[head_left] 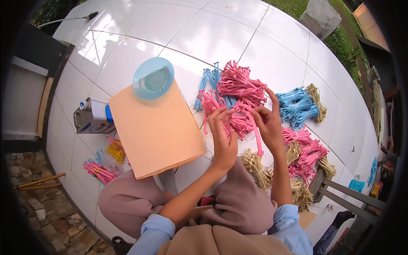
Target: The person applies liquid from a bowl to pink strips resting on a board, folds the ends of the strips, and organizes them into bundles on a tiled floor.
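Pink rubbery strips with small knobbed ends are between my hands, above a pile of the same kind. My right hand (268,126) pinches one pink strip (257,138) near its upper part, and the rest hangs down to a knobbed end. My left hand (224,138) has its fingers curled on pink strips beside it; its exact grip is partly hidden. Just beyond lies a large tied pink bundle (240,83), on top of blue strips (206,83).
An orange-tan board (155,131) lies by my left knee with a clear blue bowl (144,91) on it. A metal can (91,117) and bagged yellow pieces (115,151) are left. Blue bundles (299,106), beige bundles (257,168) and a grey wooden frame (350,196) are right.
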The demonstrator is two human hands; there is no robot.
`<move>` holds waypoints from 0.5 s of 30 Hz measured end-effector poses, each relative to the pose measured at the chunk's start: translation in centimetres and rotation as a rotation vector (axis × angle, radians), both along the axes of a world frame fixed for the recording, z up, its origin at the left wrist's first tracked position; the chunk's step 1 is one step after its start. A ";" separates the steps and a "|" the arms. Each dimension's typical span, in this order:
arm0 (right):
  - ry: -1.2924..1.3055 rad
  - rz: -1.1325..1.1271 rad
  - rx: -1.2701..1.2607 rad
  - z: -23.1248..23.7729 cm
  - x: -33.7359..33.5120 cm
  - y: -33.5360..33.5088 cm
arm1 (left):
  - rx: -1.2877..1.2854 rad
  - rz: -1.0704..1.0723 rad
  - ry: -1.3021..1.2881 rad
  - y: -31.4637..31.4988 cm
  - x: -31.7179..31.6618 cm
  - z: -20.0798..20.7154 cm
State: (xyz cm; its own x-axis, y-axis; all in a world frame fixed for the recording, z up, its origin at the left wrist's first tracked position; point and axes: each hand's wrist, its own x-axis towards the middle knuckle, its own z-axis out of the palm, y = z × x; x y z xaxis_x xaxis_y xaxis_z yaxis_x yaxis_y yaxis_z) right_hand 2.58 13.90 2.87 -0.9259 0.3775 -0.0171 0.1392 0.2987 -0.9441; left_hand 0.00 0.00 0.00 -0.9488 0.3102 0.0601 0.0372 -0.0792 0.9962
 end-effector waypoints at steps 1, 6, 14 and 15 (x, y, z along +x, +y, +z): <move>-0.032 0.088 0.066 2.2 -0.2 0.0 | -0.090 -0.040 0.163 -0.8 -0.8 0.9; -0.080 0.382 0.097 16.7 1.7 -2.2 | -0.298 -0.392 0.792 -5.1 -4.4 12.8; 0.589 0.127 0.484 26.0 1.9 -6.9 | -0.287 -0.452 0.636 -13.2 -2.9 22.4; 0.617 0.125 0.511 25.7 2.0 -7.3 | -0.270 -0.443 0.672 -14.1 -2.2 22.7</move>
